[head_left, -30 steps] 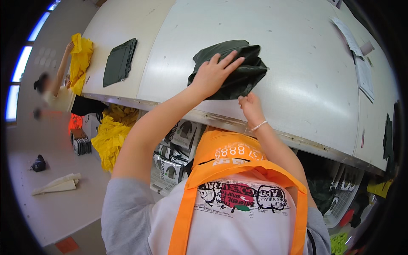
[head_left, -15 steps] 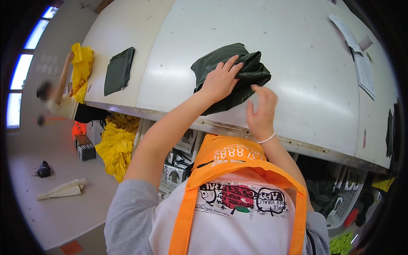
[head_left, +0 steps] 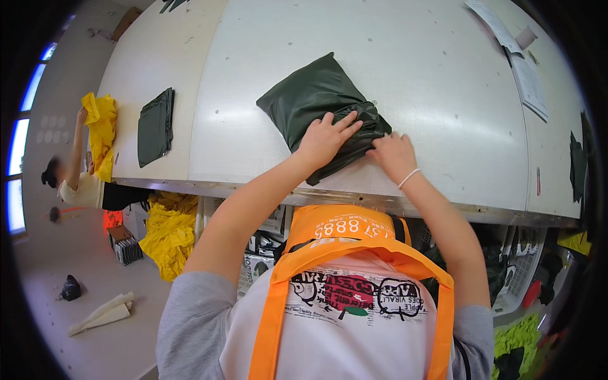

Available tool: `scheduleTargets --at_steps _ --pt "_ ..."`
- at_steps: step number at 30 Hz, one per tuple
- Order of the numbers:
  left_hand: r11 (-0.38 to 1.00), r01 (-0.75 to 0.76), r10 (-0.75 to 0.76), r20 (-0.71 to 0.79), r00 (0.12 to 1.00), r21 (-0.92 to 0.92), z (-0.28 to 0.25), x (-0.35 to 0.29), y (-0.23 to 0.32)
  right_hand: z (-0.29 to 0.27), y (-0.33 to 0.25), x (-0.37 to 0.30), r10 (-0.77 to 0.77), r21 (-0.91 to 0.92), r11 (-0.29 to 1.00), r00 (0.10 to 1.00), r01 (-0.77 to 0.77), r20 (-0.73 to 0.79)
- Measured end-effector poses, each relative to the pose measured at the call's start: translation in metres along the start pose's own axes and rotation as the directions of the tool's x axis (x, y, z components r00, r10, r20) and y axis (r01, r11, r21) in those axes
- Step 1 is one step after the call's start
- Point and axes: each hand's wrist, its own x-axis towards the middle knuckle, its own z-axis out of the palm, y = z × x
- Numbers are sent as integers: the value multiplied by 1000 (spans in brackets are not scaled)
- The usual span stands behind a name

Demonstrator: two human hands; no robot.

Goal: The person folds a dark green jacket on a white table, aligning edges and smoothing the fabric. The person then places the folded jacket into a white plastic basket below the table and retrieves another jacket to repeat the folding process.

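Saw nearest an orange apron [head_left: 316, 218], worn over a white shirt [head_left: 354, 342]. To the left of it, noticed a heap of yellow cloth [head_left: 168, 237] below the near edge of the table [head_left: 456, 145]. Past that edge, found the right hand [head_left: 394, 155] with bent fingers, touching the right end of a dark green bundle [head_left: 310, 95]; could not tell whether gripping it or only pressing. A little to the left and farther, found the left hand [head_left: 326, 136] open, with fingers spread upon the bunched, near right part of the same bundle. Saw the bundle lying on the table, its smooth part to the far left of both hands and its long axis slanting from far left to near right. Judged the left hand nearer to its middle, the right hand nearer to its bunched end. Well apart to the left, saw a stack of dark green folded pieces [head_left: 154, 126]; farther left, another person [head_left: 85, 190] holding a yellow garment [head_left: 101, 136]. At far right, saw papers [head_left: 531, 88].
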Motion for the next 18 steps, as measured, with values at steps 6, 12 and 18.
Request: scheduleTargets --at_steps 6,12,18 --pt "892 -147 49 230 972 428 6 5 56 -33 25 18 -382 -121 919 923 374 -50" --pt "984 -167 150 210 966 68 -7 6 49 -32 37 13 -235 118 965 972 235 -13" --pt "980 -182 159 229 960 81 -13 -12 58 -45 37 14 -435 179 894 893 412 117"
